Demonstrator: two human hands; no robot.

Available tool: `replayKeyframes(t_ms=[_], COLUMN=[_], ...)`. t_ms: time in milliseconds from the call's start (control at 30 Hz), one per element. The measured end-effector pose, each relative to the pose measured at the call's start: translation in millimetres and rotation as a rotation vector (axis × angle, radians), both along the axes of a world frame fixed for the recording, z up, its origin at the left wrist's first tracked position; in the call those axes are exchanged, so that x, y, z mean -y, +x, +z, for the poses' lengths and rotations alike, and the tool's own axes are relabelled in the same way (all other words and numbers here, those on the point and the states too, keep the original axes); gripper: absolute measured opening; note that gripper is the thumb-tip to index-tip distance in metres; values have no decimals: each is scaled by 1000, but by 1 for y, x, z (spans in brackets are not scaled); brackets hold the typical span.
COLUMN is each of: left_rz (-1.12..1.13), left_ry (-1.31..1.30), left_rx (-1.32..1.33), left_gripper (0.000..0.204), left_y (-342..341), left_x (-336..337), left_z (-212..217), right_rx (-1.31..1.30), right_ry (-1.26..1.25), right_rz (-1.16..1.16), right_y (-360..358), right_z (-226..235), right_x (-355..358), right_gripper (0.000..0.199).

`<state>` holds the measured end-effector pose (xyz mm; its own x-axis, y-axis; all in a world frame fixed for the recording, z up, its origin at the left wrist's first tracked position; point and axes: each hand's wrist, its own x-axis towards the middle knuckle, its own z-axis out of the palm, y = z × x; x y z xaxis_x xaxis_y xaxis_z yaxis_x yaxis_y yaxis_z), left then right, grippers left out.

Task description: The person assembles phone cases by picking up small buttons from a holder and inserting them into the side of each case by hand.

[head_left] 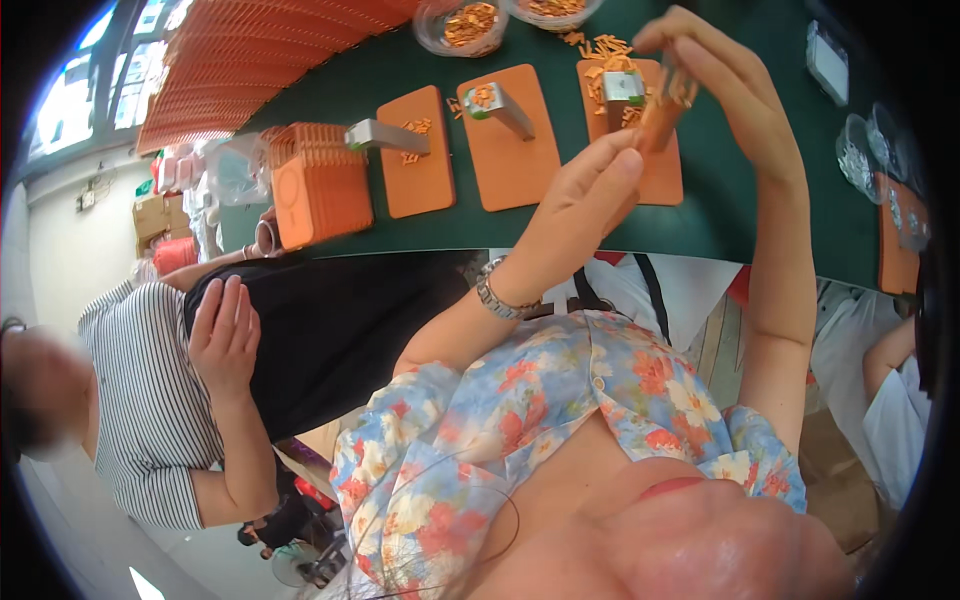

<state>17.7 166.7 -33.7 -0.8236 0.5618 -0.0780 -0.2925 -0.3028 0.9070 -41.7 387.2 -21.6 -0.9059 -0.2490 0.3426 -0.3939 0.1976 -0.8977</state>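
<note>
My left hand, with a metal watch on its wrist, is closed on the lower end of a narrow orange piece. That piece is tilted and blurred, and looks like a phone case seen edge-on. At its upper end my right hand arches over with bent fingers. Its fingertips are smeared, and what they pinch is hard to make out. Just behind the hands, a metal block stands on an orange pad, with small orange strips scattered around it.
Two more orange pads carry metal posts and small orange bits. A stack of orange cases stands left. Clear tubs hold orange bits. At far right are plastic cups. A person in a striped shirt is at left.
</note>
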Motion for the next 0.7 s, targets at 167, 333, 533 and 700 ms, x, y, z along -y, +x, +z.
replayKeyframes(t_ms=[167,333,533,700], left_rz=[-22,-4,217,445], left_ry=[89,262,-230,-1274], left_rx=[96,579,-271,-1246], left_gripper=[29,35,62,120], left_y=[14,20,31,53], left_x=[13,35,73,91], left_z=[2,-1,2,-1], right_rx=[-216,-82,150,274], right_ry=[157,2,-364,-608], right_rz=[0,-30,-149,-99], right_y=[59,70,72,65], right_z=[22,-21,-42,-45], right_x=[34,52,91,135], right_gripper=[21,20,19,19])
